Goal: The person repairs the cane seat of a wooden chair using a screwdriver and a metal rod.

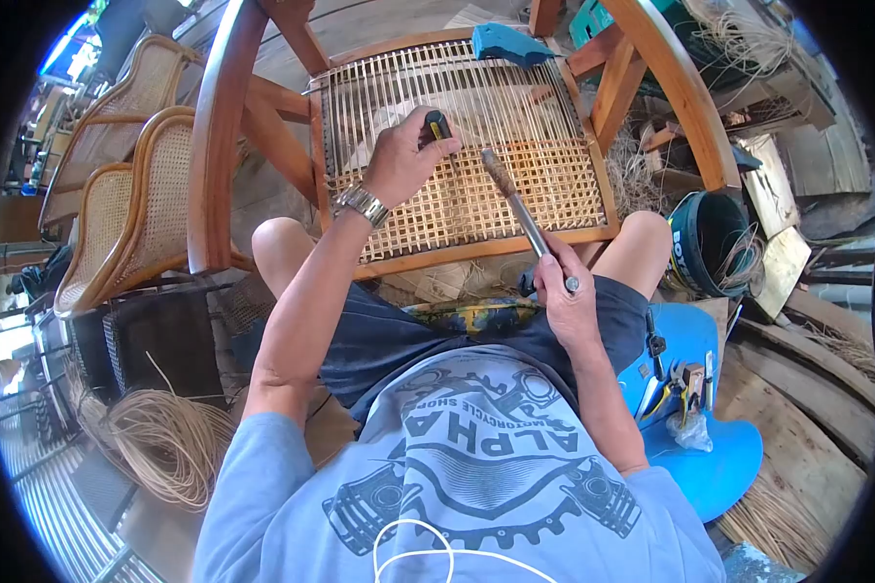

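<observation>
My left hand (410, 155), with a metal watch on the wrist, is closed around a screwdriver (437, 124) with a black and yellow handle. It is over the woven cane seat (515, 199) of a wooden chair frame (476, 255). The near part of the seat is closely woven; farther back mostly lengthwise strands show. In my right hand (569, 301) is a hammer (525, 222), gripped at its head. Its worn handle end points away from me over the weave, close to my left fingers. The screwdriver's tip is hard to make out.
A blue object (510, 45) lies on the seat's far rail. Cane-panelled chair frames (156, 194) and a cane coil (170, 447) are at left. To the right are a dark bucket (695, 243), a blue stool (710, 466) bearing pliers (663, 394), and wooden boards (797, 350).
</observation>
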